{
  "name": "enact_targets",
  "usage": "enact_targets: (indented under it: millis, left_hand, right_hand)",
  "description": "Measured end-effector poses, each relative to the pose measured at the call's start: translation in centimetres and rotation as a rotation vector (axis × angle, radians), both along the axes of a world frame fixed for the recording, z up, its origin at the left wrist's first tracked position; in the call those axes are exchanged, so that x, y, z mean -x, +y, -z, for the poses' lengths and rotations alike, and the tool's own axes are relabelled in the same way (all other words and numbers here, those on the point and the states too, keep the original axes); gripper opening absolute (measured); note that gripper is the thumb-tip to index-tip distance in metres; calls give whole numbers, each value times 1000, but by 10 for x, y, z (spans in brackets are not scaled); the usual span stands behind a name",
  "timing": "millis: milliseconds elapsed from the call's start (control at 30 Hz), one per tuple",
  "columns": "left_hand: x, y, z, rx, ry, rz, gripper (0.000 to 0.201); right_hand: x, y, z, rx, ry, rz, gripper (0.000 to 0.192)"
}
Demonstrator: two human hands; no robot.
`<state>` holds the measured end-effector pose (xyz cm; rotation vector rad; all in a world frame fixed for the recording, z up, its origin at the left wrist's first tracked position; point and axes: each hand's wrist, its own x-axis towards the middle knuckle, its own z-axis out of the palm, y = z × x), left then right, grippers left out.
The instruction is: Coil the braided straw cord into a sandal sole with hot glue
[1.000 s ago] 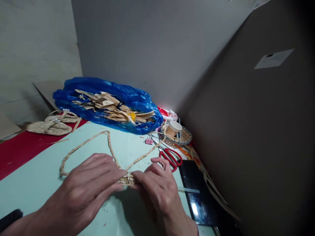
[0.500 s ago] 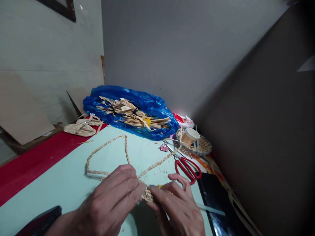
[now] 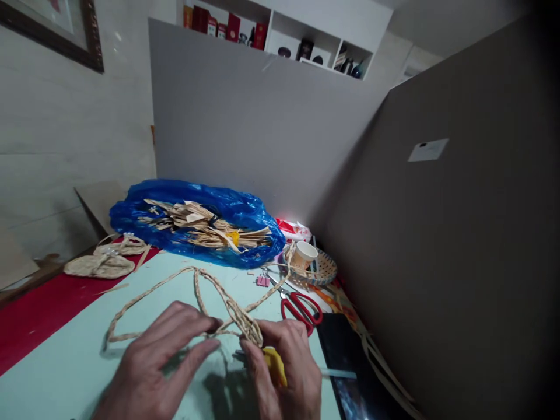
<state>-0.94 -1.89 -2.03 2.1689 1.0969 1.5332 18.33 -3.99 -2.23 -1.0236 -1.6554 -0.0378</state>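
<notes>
A long braided straw cord (image 3: 144, 294) loops across the pale green table top (image 3: 70, 356). Its coiled, thicker end (image 3: 242, 321) stands up between my hands. My left hand (image 3: 157, 361) lies flat with its fingertips pressing on the braid beside the coil. My right hand (image 3: 284, 373) pinches the coil's near end and also holds a yellow tool (image 3: 275, 364), mostly hidden by the fingers.
A blue plastic bag (image 3: 192, 219) of straw strips lies at the back. Red scissors (image 3: 300, 308), a pink clip (image 3: 263, 280), a paper cup (image 3: 303, 255) in a woven basket (image 3: 326, 269) sit right. Woven sandals (image 3: 102, 261) rest on red cloth (image 3: 26, 326). Grey partitions enclose back and right.
The coiled braid end has been lifted upright between my hands, and the yellow tool now shows in my right hand. The camera tilted up, revealing a shelf.
</notes>
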Motion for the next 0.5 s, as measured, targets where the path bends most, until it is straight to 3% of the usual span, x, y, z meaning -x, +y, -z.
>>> enact_targets:
  millis: [233, 367, 500]
  left_hand:
    - [-29, -7, -2, 308, -152, 48, 18]
    - [-36, -7, -11, 539, -225, 126, 28]
    - [-35, 0, -26, 637, -210, 140, 32]
  right_hand:
    - [12, -9, 4, 61, 108, -8, 21]
    - [16, -8, 11, 70, 125, -32, 23]
    - [15, -8, 11, 57, 79, -78, 22]
